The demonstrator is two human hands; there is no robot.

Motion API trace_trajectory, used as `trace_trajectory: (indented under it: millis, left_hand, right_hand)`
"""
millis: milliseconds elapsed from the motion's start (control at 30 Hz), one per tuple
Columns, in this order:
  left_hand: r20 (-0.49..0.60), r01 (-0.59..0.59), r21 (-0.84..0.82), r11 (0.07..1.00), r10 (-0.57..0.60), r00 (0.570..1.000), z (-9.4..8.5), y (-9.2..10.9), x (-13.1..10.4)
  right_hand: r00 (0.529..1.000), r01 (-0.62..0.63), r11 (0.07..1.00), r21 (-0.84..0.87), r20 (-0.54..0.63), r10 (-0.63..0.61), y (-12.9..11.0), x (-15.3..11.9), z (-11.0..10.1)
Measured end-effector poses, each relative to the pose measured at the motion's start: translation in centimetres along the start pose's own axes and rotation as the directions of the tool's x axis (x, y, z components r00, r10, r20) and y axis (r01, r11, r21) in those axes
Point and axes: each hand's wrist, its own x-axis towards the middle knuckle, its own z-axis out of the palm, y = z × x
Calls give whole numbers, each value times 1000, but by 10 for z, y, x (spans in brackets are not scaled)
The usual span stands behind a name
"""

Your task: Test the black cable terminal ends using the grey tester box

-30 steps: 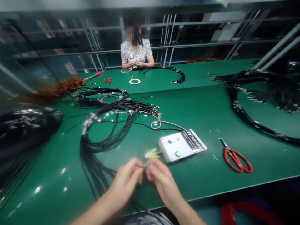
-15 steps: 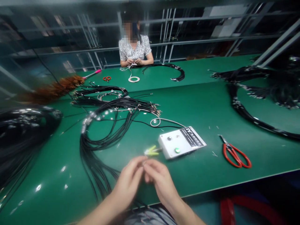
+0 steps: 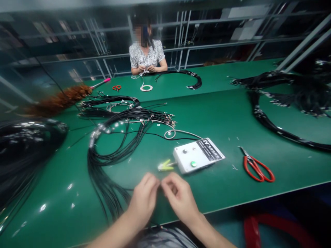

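My left hand (image 3: 145, 198) and my right hand (image 3: 179, 196) are close together near the table's front edge, fingertips pinched and almost meeting. Whatever lies between the fingers is too small to make out. Just beyond them is a white box (image 3: 198, 155) with a green button, a black knob and a yellow-green forked piece (image 3: 166, 166) on its left side. To the left, a bundle of black cables (image 3: 103, 182) runs down beside my left hand. More cables lie below my wrists, over my lap.
Red-handled scissors (image 3: 258, 168) lie at the right. Black cable bundles (image 3: 287, 132) curve along the right side, and a dark heap (image 3: 28, 148) fills the left. Across the green table (image 3: 219, 113), a person (image 3: 147, 57) holds something small near a white ring (image 3: 146, 88).
My fingertips have moved slightly apart, and the right-hand fingers are more curled. The whole view has shifted a little.
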Motion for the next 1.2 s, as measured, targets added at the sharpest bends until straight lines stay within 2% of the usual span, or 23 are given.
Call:
trace_trajectory:
  millis: [100,267,333,433,533,667,800,933,1200]
  left_hand:
    - [33,-31,85,996,29,999,-2,-5,1]
    - [27,-19,102,995,17,1000,-3,-11,3]
    - [41,-42,109,993,38,998,-4,-12,2]
    - [98,-97,117,988,85,992,-7,-12,1]
    - [101,-108,112,988,97,990,-13,-10,3]
    - [-6,-40,111,993,40,999,-17,-4,15]
    - [-79,13,125,992,-3,997,-15,-3,25]
    - [-93,0,148,989,14,996,-11,-6,30]
    - [-86,-29,232,972,50,995,-3,-11,35]
  right_hand:
    - [990,133,957,-256,-5,-138,6,-3,-11]
    - [957,270,810,-521,51,-286,8,-3,-19]
    - [927,354,728,-587,117,-356,5,1,-15]
    - [856,493,608,-622,225,-465,-1,8,-13]
    - [811,553,555,-621,251,-528,-7,17,-25]
    - [841,491,513,-704,230,-490,-15,37,-47]
    - [851,491,380,-784,340,-399,-17,60,-50]
    - [850,509,340,-791,400,-342,-14,70,-45]
    - [809,558,296,-775,431,-399,-11,74,-46]
